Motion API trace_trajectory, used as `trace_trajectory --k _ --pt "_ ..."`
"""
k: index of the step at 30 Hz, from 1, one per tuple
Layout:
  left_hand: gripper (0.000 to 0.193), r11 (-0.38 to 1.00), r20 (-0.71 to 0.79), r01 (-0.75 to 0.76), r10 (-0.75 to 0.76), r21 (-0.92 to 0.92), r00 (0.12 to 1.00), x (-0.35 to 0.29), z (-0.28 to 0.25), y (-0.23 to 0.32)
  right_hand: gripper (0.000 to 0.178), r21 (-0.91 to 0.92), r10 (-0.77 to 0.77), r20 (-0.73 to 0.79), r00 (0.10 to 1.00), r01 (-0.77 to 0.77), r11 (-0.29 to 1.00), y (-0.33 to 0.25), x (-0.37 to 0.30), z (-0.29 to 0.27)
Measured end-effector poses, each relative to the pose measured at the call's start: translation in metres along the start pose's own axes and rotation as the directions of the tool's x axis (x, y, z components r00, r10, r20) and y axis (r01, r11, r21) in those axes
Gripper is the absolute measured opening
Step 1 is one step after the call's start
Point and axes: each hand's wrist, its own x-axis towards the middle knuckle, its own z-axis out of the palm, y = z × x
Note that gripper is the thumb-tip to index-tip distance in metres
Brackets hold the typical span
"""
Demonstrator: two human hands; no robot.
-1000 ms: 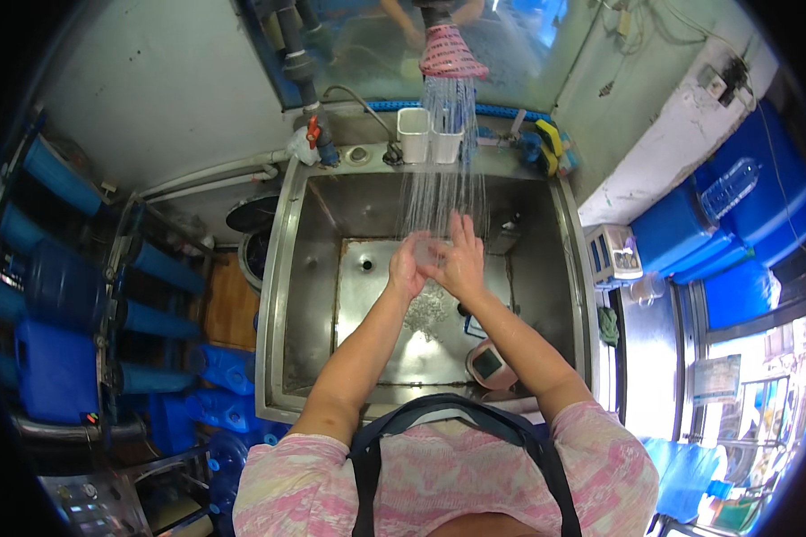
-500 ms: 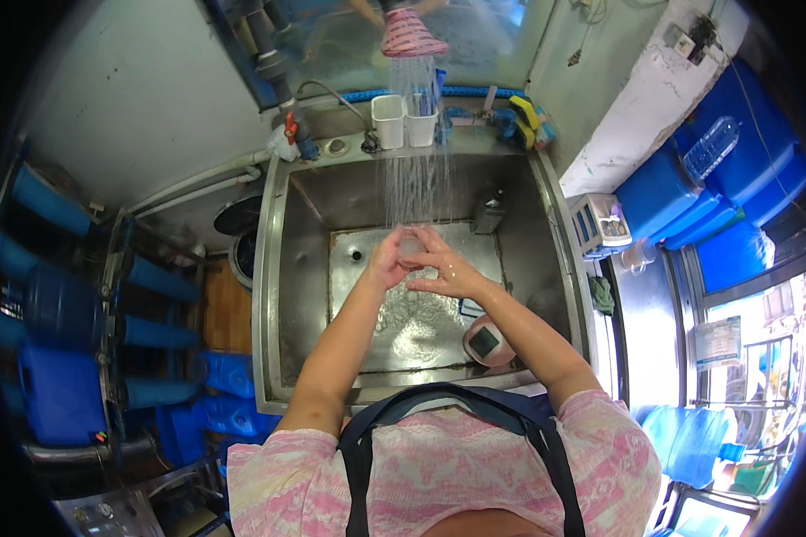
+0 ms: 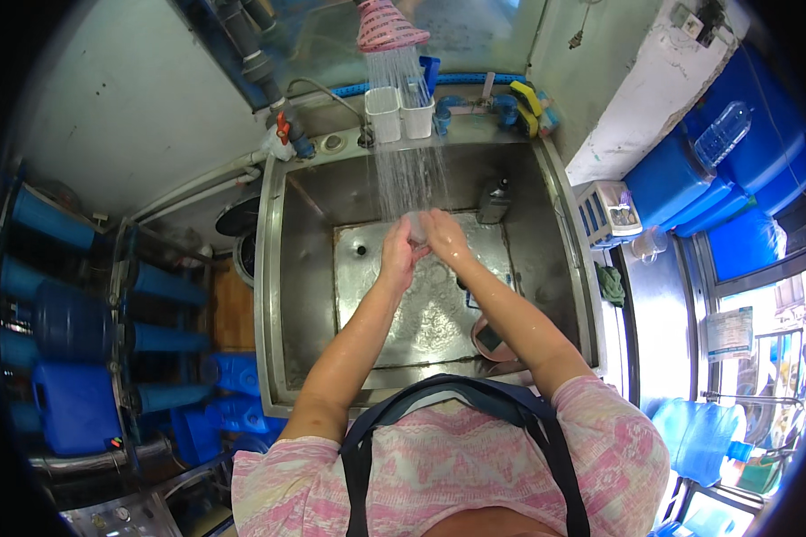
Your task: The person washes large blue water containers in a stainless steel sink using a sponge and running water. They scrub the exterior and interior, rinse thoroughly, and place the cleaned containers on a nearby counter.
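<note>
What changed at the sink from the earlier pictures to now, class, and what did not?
The left hand and right hand, first held side by side with fingers up in the water spray, closed together and then clasped around a small clear object that cannot be made out. The pink spray head kept running. The steel sink, white cups and dark bottle stayed put.

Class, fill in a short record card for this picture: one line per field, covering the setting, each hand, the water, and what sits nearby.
Setting: a deep steel sink seen from above
Water: a spray falls from a pink shower head onto the hands
Left hand: under the spray, touching the right hand
Right hand: under the spray; something small and pale may sit between the hands, unclear
Back ledge: two white cups, a yellow sponge
In the sink: a dark bottle, a pink round item
</note>
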Motion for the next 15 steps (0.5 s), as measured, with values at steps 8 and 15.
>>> trace_trajectory --k 8,15 --pt "0.044 0.979 -0.06 0.077 -0.09 -0.188 0.994 0.009 0.016 -0.012 0.045 0.023 0.131 0.076 0.988 -0.133 0.991 -0.01 0.007 0.004" --pt "0.04 0.875 0.008 0.161 -0.177 -0.456 0.984 0.054 -0.005 0.005 0.047 -0.068 -0.416 -0.032 0.909 0.413 0.908 -0.007 -0.038 -0.007"
